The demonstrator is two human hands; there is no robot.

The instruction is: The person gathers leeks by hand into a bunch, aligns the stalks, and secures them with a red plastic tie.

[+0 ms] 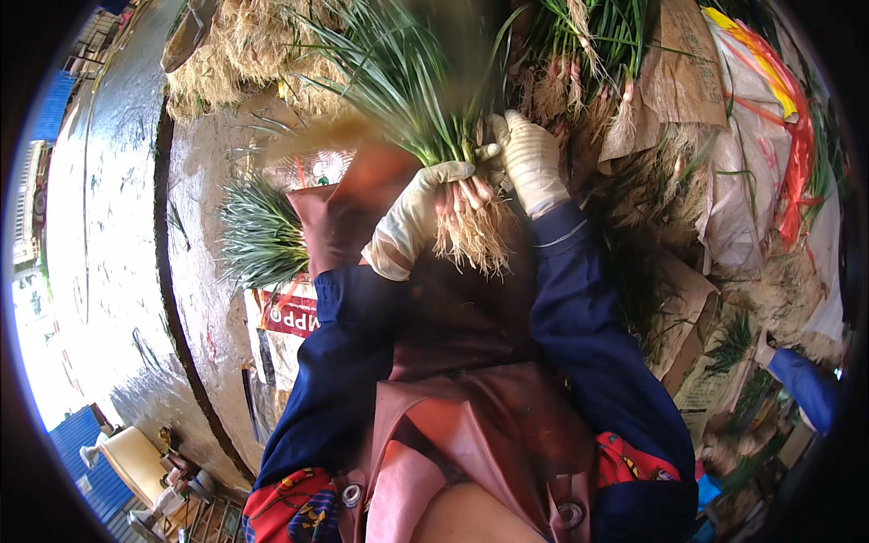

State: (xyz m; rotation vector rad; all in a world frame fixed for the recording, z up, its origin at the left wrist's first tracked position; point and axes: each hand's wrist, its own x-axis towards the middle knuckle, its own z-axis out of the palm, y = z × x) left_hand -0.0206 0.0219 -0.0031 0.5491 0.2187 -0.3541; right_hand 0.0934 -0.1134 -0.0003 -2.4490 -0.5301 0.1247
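A bunch of spring onions [415,109] is gripped in my gloved left hand [407,217], whose fingers wrap round the stems just above the pale, pinkish bulbs. Its long green leaves fan upward, and the stringy roots hang below the hand, over my reddish-brown apron [471,335]. Close against the bunch's right side is my right hand [532,161], also in a pale glove. Its thumb and fingers are pinched together beside the stems. What lies between those fingertips is too small to make out. A blurred patch covers some of the upper leaves.
Another green bunch [262,233] lies at the left, by a printed bag [282,312]. Straw-coloured roots [240,59] are heaped at upper left. More spring onions [575,68] lie at upper right, near sacks [683,68] and an orange plastic strip [797,172]. Another person's blue sleeve [804,389] shows at far right.
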